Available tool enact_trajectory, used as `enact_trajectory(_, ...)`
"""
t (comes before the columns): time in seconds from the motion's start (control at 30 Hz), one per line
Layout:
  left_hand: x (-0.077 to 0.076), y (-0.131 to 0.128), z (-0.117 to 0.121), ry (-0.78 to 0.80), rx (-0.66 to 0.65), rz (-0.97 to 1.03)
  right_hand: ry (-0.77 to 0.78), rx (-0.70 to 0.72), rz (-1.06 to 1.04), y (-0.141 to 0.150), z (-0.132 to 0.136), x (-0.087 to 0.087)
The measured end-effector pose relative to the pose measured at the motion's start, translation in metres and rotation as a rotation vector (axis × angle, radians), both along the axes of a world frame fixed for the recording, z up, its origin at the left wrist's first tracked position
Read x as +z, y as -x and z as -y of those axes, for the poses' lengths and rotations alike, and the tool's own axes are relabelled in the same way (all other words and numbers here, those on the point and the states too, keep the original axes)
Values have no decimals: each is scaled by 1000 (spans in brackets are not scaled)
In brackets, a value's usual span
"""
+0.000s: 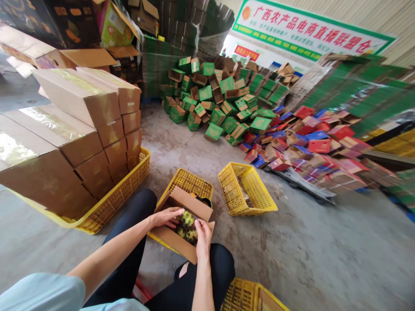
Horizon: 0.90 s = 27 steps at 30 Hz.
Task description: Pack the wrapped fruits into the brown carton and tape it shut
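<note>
Settling fruit in the open carton (191,202) looks like the step in hand: the green-and-dark fruit (188,225) lies inside, between the half-curled left hand (167,217) and the loosely bent right hand (202,236) — whether either grips it, I cannot tell. The next move seems to call for light pressure, flaps kept clear. A yellow crate (191,180) sits under the carton, and the long crate (113,201) holds stacked, taped boxes (89,149) — contents hidden
</note>
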<state>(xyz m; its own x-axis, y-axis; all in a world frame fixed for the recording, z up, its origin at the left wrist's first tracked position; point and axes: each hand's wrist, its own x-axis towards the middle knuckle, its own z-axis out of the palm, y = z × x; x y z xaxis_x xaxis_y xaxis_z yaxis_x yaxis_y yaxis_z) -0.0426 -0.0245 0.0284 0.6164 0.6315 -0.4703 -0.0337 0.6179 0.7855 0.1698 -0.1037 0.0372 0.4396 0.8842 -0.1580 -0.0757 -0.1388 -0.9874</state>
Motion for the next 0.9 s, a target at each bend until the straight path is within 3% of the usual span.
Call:
enact_trajectory(0.13,-5,-1,-1,148,14,-17,41,70,47,0,1,4)
enact_trajectory(0.3,-7,-2,-4,75,11,54,34,221,63,5,2,11)
enact_trajectory(0.47,-9,-3,-6,-13,95,105,32,208,76,3,0,5)
enact_trajectory(0.7,-4,-2,-5,-134,84,140,124,10,-273,3,-2,-8)
enact_trajectory(0.9,0,0,-3,-149,71,155,123,111,-267,5,4,-10)
